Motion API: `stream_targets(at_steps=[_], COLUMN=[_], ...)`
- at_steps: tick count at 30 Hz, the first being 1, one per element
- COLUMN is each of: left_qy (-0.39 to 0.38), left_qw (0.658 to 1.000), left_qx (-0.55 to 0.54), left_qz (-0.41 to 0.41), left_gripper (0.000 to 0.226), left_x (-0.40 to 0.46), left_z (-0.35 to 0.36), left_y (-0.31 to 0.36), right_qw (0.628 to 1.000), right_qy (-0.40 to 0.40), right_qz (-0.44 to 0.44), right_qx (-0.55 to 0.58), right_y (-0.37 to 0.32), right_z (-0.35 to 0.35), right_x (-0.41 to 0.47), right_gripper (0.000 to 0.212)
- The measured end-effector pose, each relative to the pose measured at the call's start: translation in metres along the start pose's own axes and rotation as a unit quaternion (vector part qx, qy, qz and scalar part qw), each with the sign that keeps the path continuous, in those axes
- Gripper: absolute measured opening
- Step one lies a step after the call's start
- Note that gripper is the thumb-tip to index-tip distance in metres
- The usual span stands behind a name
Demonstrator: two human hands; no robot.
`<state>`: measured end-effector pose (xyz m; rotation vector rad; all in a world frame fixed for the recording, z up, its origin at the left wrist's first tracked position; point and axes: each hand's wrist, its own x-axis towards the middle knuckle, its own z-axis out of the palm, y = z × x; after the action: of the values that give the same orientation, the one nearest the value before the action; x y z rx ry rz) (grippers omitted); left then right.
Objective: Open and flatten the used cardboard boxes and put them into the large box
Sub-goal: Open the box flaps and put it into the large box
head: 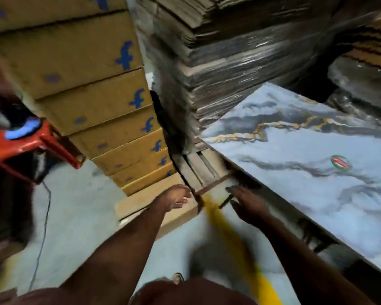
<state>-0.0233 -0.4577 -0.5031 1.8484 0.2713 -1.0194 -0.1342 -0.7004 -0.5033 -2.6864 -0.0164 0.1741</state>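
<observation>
Both arms reach down and forward toward the narrow gap between a tall stack of brown cardboard boxes printed with blue "f" marks (92, 102) and a plastic-wrapped pile of flattened brown cardboard sheets (218, 69). The left hand (174, 198) has loosely bent fingers resting near a flat brown cardboard piece on the grey floor (141, 205); whether it grips that piece cannot be told through the blur. The right hand (248, 205) is spread, fingers nearly straight, beside a dark thin stick-like object (226, 201) it does not clearly hold. Low in the gap lie more folded brown cardboard pieces (198, 166). No large receiving box can be picked out here.

Risks, as I judge them: pulling cardboard from the foot of the gap could drag against the printed stack and tip it toward the person. The marble-patterned blue-grey slab (306, 155) leaning at the right has a hard edge close to the right forearm. A thin dark cable (43, 227) trails across the floor and could snag a foot.
</observation>
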Motion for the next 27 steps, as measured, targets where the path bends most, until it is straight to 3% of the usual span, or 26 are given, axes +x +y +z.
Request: stream_targets(at_steps=[4, 10, 12, 14, 18, 23, 27], left_qy=[0.007, 0.063, 0.070, 0.076, 0.169, 0.211, 0.207], left_qw=[0.992, 0.981, 0.984, 0.988, 0.971, 0.960, 0.959], left_qx=[-0.115, -0.168, -0.132, -0.024, 0.083, 0.073, 0.110], left_qz=[-0.045, -0.079, -0.101, -0.132, -0.150, -0.170, -0.160], left_gripper=[0.019, 0.018, 0.023, 0.027, 0.022, 0.028, 0.016], left_x=[0.000, 0.008, 0.013, 0.019, 0.041, 0.094, 0.178], left_z=[-0.089, -0.147, -0.156, -0.161, -0.190, -0.236, -0.255], left_y=[-0.044, -0.092, -0.113, -0.135, -0.174, -0.223, -0.255], right_qw=[0.997, 0.982, 0.975, 0.968, 0.936, 0.921, 0.863], right_qy=[-0.076, -0.176, -0.211, -0.242, -0.345, -0.333, -0.367], right_qz=[-0.021, -0.065, -0.070, -0.065, 0.006, 0.093, 0.177], right_qx=[-0.008, -0.019, 0.004, 0.020, 0.065, 0.180, 0.299], right_y=[-0.057, -0.106, -0.116, -0.122, -0.139, -0.181, -0.196], right_z=[0.021, 0.065, 0.089, 0.118, 0.188, 0.266, 0.370], right_x=[0.056, 0.117, 0.133, 0.148, 0.184, 0.198, 0.217], right_gripper=[0.052, 0.056, 0.055, 0.057, 0.065, 0.068, 0.068])
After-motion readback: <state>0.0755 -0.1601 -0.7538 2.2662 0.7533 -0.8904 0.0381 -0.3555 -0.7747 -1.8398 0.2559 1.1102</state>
